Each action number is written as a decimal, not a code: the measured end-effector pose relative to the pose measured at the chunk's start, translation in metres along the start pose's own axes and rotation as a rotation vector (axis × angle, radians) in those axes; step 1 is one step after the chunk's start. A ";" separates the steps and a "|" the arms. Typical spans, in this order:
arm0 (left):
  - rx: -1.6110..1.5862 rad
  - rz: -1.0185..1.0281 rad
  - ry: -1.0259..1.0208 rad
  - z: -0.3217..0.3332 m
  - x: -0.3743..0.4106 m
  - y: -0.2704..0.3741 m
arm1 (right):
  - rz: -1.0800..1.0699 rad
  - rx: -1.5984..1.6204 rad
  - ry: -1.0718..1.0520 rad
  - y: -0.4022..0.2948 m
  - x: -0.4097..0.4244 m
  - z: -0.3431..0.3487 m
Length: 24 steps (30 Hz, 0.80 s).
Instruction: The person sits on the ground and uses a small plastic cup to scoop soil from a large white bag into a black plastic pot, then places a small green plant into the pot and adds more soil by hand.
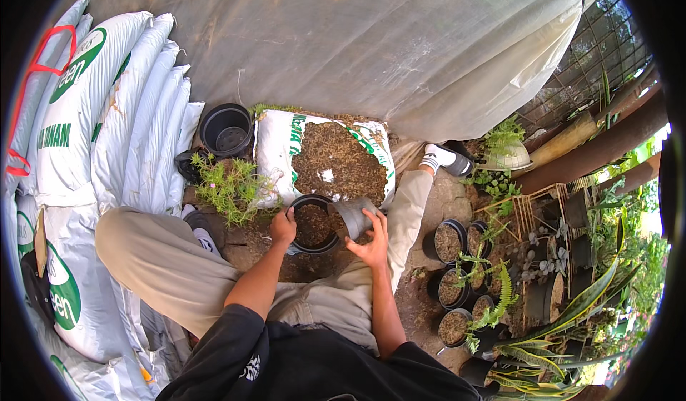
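My left hand [283, 226] grips the rim of a black plastic plant pot [313, 246], which has brown potting mix [312, 223] in it. In my right hand [372, 235] is a smaller grey plastic pot [351, 217], tilted on its side with its mouth towards the black pot's right edge. Just beyond both pots lies a white plastic sack [274, 157], cut open, with brown growing medium [343, 160] and a few white bits showing. Left of the sack, a low plant with thin green leaves [230, 189] spreads over the ground.
An empty black pot [226, 130] stands beyond the leafy plant. Filled white sacks [80, 122] are stacked along the left. Several pots of soil [450, 243] and a fern [501, 296] stand at the right. A grey plastic sheet [332, 42] hangs behind the open sack.
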<state>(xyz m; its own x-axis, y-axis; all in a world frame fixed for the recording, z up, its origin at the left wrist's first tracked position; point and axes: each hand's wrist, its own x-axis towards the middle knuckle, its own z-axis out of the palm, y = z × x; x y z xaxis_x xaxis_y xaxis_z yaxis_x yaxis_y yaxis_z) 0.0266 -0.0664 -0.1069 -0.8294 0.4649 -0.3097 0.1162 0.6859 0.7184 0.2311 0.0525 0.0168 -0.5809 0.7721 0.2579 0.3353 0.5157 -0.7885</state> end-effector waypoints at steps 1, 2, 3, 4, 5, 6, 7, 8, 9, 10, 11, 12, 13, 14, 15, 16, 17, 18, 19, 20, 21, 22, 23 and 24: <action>-0.001 -0.002 0.000 -0.001 0.000 0.000 | -0.010 0.002 0.014 0.000 0.000 0.000; -0.004 -0.008 -0.002 -0.001 0.000 0.000 | -0.006 -0.003 0.006 -0.001 0.000 0.001; -0.007 -0.012 -0.007 -0.001 -0.001 0.001 | -0.002 -0.010 -0.001 -0.002 0.001 0.000; -0.010 -0.016 -0.011 -0.002 -0.001 0.003 | 0.003 -0.017 -0.008 -0.003 0.001 0.000; -0.002 -0.009 0.003 -0.003 -0.003 0.005 | 0.008 -0.018 -0.009 -0.002 0.000 0.001; 0.006 -0.001 0.017 -0.003 -0.003 0.005 | 0.013 -0.018 -0.010 -0.002 0.000 0.003; 0.014 0.007 0.032 -0.004 -0.004 0.006 | 0.018 -0.018 -0.011 -0.001 0.000 0.003; 0.007 0.006 0.032 -0.004 -0.004 0.007 | 0.014 -0.007 0.003 0.000 0.000 0.004; 0.000 0.003 0.031 -0.004 -0.005 0.007 | 0.011 0.003 0.016 -0.001 0.001 0.003; -0.008 0.001 0.030 -0.003 -0.005 0.007 | 0.007 0.013 0.028 -0.001 0.001 0.003; -0.006 -0.007 0.026 -0.003 -0.005 0.008 | 0.007 0.006 0.002 0.001 0.001 0.004; -0.004 -0.014 0.023 -0.004 -0.004 0.007 | 0.008 0.001 -0.022 0.002 0.001 0.006; -0.001 -0.020 0.019 -0.004 -0.003 0.007 | 0.008 -0.004 -0.046 0.003 0.001 0.008; 0.003 -0.011 0.022 -0.004 -0.002 0.007 | -0.003 0.000 -0.023 0.004 0.000 0.008; 0.007 -0.004 0.025 -0.002 -0.002 0.005 | -0.014 0.005 -0.002 0.000 0.001 0.008; 0.011 0.003 0.028 -0.001 -0.002 0.004 | -0.025 0.009 0.019 -0.002 0.001 0.007; 0.003 0.004 0.033 0.000 -0.001 0.002 | -0.014 0.008 -0.012 0.000 0.001 0.009; -0.004 0.006 0.036 0.000 -0.001 0.002 | -0.002 0.006 -0.041 0.002 0.001 0.011; -0.012 0.007 0.039 0.001 0.000 0.002 | 0.010 0.004 -0.070 0.004 0.001 0.012; -0.013 0.008 0.034 0.001 0.000 0.002 | 0.003 0.009 -0.046 0.006 0.000 0.011; -0.013 0.007 0.030 0.002 -0.001 0.002 | -0.004 0.014 -0.023 0.002 0.000 0.010; -0.013 0.006 0.026 0.002 -0.001 0.001 | -0.011 0.019 0.000 0.000 0.000 0.010; -0.025 0.010 0.039 0.001 0.000 0.001 | -0.023 0.009 -0.027 0.002 0.000 0.012; -0.039 0.016 0.050 0.002 0.000 0.001 | -0.035 -0.002 -0.053 0.005 0.001 0.014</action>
<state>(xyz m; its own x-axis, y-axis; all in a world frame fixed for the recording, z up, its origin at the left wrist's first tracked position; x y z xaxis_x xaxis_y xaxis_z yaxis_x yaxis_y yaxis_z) 0.0276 -0.0649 -0.1076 -0.8541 0.4462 -0.2671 0.1092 0.6561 0.7467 0.2221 0.0506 0.0049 -0.6306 0.7329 0.2553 0.3157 0.5427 -0.7784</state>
